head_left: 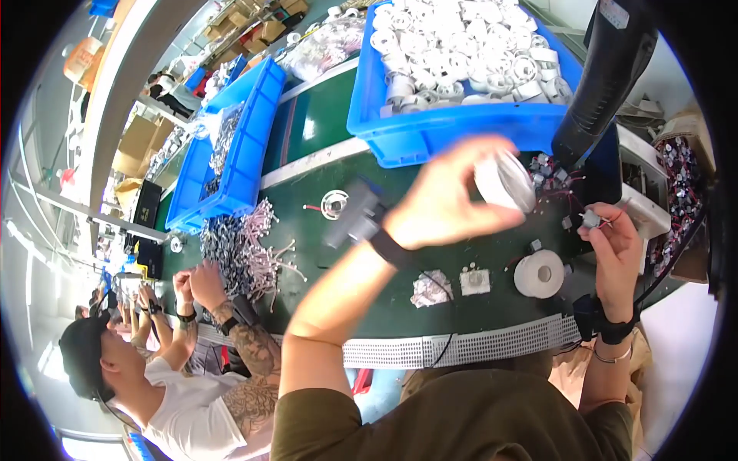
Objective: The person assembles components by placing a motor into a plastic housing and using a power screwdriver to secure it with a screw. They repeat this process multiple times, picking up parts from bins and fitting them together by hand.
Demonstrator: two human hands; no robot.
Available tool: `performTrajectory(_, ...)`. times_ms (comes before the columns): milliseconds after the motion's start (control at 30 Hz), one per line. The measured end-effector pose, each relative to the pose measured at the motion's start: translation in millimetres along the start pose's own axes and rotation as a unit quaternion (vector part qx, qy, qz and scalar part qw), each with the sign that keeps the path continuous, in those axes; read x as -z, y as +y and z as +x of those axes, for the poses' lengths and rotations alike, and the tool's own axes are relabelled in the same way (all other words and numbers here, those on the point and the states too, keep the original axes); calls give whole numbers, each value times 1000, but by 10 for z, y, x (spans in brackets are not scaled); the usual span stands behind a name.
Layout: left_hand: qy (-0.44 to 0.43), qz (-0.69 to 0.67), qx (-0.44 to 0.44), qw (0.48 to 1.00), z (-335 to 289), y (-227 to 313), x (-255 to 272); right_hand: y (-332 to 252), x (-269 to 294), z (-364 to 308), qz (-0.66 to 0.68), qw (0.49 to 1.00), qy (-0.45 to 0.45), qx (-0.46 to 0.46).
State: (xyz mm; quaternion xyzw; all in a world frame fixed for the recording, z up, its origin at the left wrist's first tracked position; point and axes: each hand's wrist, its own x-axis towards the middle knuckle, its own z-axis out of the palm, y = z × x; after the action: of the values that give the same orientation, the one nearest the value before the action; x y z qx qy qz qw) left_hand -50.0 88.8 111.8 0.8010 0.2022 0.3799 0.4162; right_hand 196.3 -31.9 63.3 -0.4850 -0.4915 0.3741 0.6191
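Observation:
My left hand [450,196], blurred by motion, grips a white round plastic housing [505,182] raised over the green work surface. To the right, my right hand [617,250] pinches a small grey component [591,218] with thin wires between thumb and fingers. Close by lies a loose pile of similar small wired components [547,173]. Below, a white disc-shaped part with a central hole [540,273] rests on the surface. A white ring with a red wire [334,204] sits beyond my left wrist.
A blue bin [469,132] heaped with white round parts stands ahead; a second blue bin [257,123] is at left. Wired parts [246,250] pile beside a co-worker [177,384]. A black tubular arm [603,77] rises at right. Two small pale lumps [432,288] lie near the front edge.

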Motion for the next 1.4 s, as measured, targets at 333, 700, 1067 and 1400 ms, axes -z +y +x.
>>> performTrajectory(333,15,65,-68,995,-628,-371,-1265,-13,85,-414,16,1000,18,1)
performTrajectory(700,-62,93,-15,994,-494,-284,-1142,-58,38,-328,-238,963,-122,29)
performTrajectory(1067,-35,165,-18,985,-534,-233,-1142,-143,30,-281,-296,941,-127,104)
performTrajectory(1400,-92,101,-49,989,-444,-257,-1067,-132,-38,-358,-282,954,-79,56)
